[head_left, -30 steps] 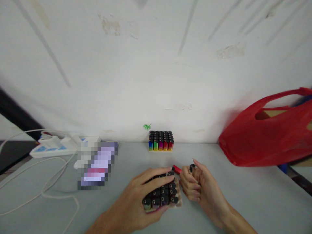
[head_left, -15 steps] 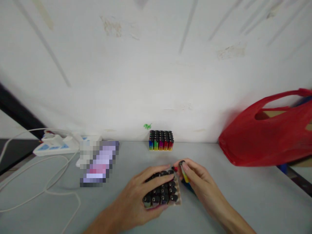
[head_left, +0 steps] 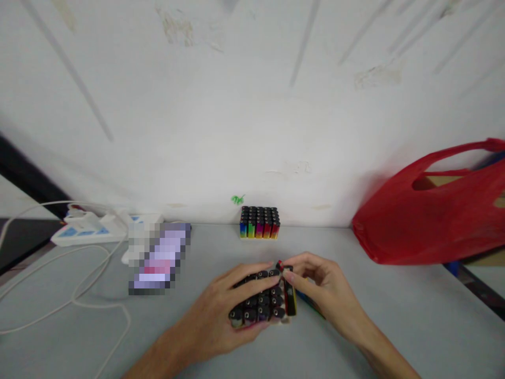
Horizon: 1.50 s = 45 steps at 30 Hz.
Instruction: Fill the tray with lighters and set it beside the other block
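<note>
Seen from above at the near middle of a grey counter (head_left: 374, 326): left hand (head_left: 221, 316) cupped over a tray of black-capped lighters (head_left: 258, 305), fingers (head_left: 252, 279) spread flat across the tops and curled round the near side, holding the block steady. Right hand (head_left: 323, 289) alongside, touching the tray's right edge, thumb and fingertips pinched shut on a single lighter (head_left: 291, 297) held upright against the outermost row, its red and yellow body partly showing. More coloured shapes under the right palm, too hidden to name. Lighters judged light, rigid and smooth-sided, likely slippery in plastic; best taken by the narrow body just below the cap, with the packed block apt to topple or scatter if pressed unevenly. At the far edge, against the white wall (head_left: 252, 105), a second full pack of rainbow lighters (head_left: 259, 222), well apart from both hands. At the right, a red plastic bag (head_left: 430, 216) slumped over a box. At the left, a white power strip (head_left: 90, 230) with cable (head_left: 79, 300) looping toward the near edge, beside a blurred-out flat object (head_left: 160, 258).
</note>
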{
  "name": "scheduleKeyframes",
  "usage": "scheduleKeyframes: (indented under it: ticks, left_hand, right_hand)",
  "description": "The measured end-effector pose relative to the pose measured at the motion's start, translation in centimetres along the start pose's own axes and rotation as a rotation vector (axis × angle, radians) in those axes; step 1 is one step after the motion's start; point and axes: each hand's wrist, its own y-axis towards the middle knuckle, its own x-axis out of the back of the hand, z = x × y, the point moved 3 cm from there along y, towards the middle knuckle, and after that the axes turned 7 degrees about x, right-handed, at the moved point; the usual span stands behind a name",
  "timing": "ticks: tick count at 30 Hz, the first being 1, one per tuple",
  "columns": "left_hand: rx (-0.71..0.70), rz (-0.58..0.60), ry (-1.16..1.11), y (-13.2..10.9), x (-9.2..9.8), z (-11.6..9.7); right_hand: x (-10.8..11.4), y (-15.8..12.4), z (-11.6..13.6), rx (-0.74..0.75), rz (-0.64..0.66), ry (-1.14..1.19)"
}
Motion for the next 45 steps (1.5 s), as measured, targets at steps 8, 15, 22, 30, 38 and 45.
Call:
scheduleKeyframes:
  ticks: [8,15,22,30,38,45]
  left_hand:
    - [-0.005,-0.008,0.003,0.0,0.0,0.0]
    - [-0.012,-0.001,-0.004,-0.2,-0.2,0.2]
    - [-0.004,0.009,-0.027,0.0,-0.2,0.1]
    - [-0.005,-0.002,-0.024,0.0,-0.1,-0.1]
    - [-0.013,-0.014,-0.032,0.1,-0.1,-0.2]
    - [-0.019,-0.006,-0.043,0.1,-0.2,-0.1]
  right_hand:
    - [0.6,0.2,0.3,-0.030,0.185,0.001]
    - [0.9,-0.3,0.4,0.059,0.253,-0.085]
    - [0.7,-0.8,0.9,0.043,0.373,-0.087]
    - [3.0,0.4,0.1,0.046,0.087,-0.537]
    - [3.8,0.4,0.2,0.007,0.172,-1.049]
    - [3.1,0.2,0.3,-0.097,0.315,-1.100]
